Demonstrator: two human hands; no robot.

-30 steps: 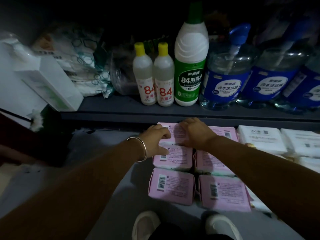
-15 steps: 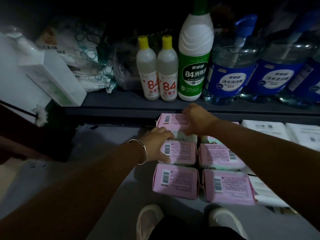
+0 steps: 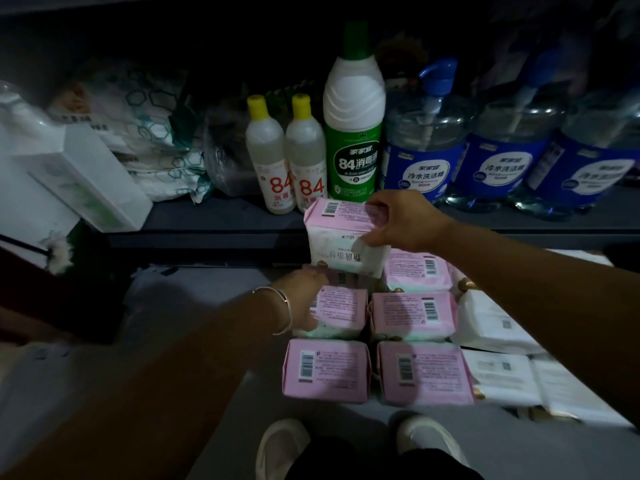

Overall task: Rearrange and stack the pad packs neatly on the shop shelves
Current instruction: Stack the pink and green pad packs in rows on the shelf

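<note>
A small shop is shown: goods are stocked in repeated rows around a dark metal shelf (image 3: 214, 216). On it, two yellow-capped 84 disinfectant bottles (image 3: 287, 161) and three blue-labelled pump detergent jugs (image 3: 502, 157) are lined up; below it, identical barcoded pink pad packs (image 3: 412, 315) are laid side by side.

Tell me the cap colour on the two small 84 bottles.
Yellow caps; head view shows them.

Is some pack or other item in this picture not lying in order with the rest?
Yes. The right hand holds one pink pad pack lifted and tilted above the flat rows of pink packs. On the upper shelf, a white box lies at a slant, jutting over the shelf's left end.
</note>
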